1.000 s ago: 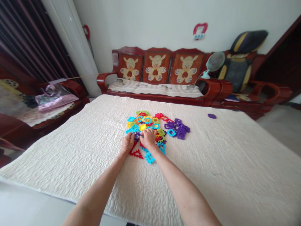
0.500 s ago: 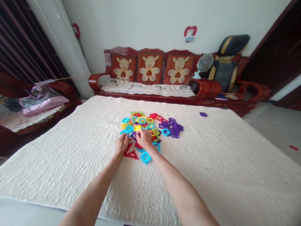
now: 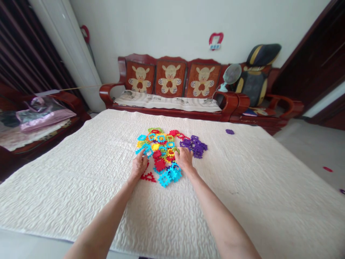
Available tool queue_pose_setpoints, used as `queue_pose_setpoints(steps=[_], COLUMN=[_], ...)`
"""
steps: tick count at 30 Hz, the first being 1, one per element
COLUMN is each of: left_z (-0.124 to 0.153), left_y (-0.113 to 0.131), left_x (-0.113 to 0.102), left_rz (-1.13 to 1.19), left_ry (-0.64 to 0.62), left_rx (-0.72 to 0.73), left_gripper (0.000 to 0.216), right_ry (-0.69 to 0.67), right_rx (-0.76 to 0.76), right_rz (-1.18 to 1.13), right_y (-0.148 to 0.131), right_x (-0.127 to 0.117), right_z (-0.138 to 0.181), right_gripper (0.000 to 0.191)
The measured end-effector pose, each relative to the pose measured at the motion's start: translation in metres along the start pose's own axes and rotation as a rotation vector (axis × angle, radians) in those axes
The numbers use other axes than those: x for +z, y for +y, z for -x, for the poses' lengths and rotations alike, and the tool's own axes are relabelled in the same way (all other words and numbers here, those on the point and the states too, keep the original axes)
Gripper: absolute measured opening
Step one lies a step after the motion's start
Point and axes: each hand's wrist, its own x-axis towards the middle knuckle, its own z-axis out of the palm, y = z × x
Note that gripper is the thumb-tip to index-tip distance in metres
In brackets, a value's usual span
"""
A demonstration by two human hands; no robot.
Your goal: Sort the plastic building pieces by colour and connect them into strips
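Observation:
Interlocking plastic pieces in several colours lie heaped on the quilted cover. My left hand (image 3: pixel 139 164) is at the heap's left edge, its fingers apart and tips by a light blue piece (image 3: pixel 147 150); a red triangular piece (image 3: pixel 148 177) lies just below it. My right hand (image 3: pixel 184 159) is at the heap's right side with fingers bent together. A green piece (image 3: pixel 176 149) shows at its fingertips, but what it grips is mostly hidden. Just beyond it lies a pile of purple pieces (image 3: pixel 198 147). Red pieces (image 3: pixel 160 164) and blue pieces (image 3: pixel 165 179) lie between the hands.
The cream quilted cover (image 3: pixel 81 187) spreads over the table. A single purple piece (image 3: pixel 229 131) lies apart at the far right. Behind stand a wooden sofa (image 3: pixel 161 112) with bear cushions, a small fan (image 3: pixel 232 74), and a chair with a massage pad (image 3: pixel 253 86). A red piece (image 3: pixel 327 169) is on the floor.
My right hand has moved right, from the heap's middle towards the purple pile. The purple piece seen between the hands no longer shows there, and red pieces are uncovered. My left hand has barely moved.

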Motion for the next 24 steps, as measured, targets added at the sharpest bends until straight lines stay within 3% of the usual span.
queue_pose_setpoints(steps=[6, 15, 20, 24], left_z=[0.0, 0.0, -0.001, 0.0], left_y=[-0.004, -0.011, -0.011, -0.011], left_x=[0.0, 0.005, 0.004, 0.003], left_rz=[-0.042, -0.041, -0.078, -0.086], left_ry=[0.01, 0.035, 0.032, 0.015], left_rx=[0.03, 0.063, 0.079, 0.096], left_gripper=[0.048, 0.05, 0.049, 0.049], right_ry=[-0.102, -0.067, -0.016, -0.198], right_rx=[0.053, -0.265, -0.232, -0.204], right_rz=[0.095, -0.152, -0.212, -0.056], right_y=[-0.038, -0.06, -0.034, 0.006], right_x=[0.021, 0.048, 0.027, -0.002], right_z=[0.02, 0.032, 0.017, -0.002], right_gripper=[0.046, 0.048, 0.042, 0.059])
